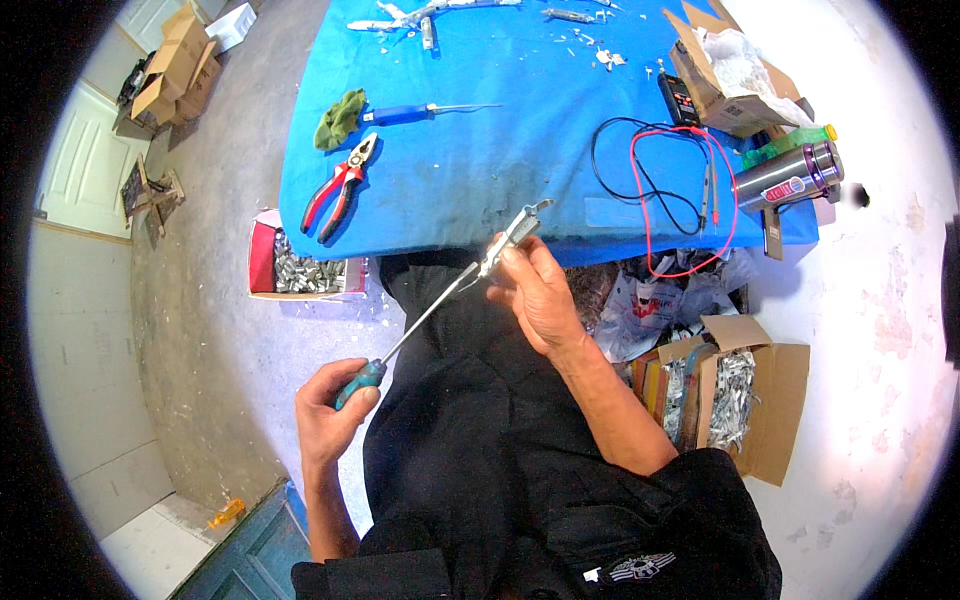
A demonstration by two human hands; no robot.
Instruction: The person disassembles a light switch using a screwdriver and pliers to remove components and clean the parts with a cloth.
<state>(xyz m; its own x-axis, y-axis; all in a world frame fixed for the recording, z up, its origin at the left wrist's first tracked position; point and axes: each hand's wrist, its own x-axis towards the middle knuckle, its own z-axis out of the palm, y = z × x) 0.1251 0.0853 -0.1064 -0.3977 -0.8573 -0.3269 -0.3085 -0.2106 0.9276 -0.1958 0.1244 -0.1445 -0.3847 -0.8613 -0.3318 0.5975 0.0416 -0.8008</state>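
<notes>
My left hand (335, 405) is closed around the teal handle of a screwdriver (428, 318). Its long thin shaft points up and to the right, and the tip meets the lower end of a small silvery-grey elongated part (517, 230). That part is pinched between the thumb and fingers of my right hand (540, 290), just in front of the table's near edge. I cannot make out the part's exact kind. Both hands are above my lap.
On the blue-covered table (480, 130) lie red-handled pliers (340, 185), a blue screwdriver (400, 115), a green cloth (340, 120), a meter (678, 98) with red and black leads, and a steel flask (790, 178). Boxes of metal pieces stand below, left (352, 275) and right (785, 400).
</notes>
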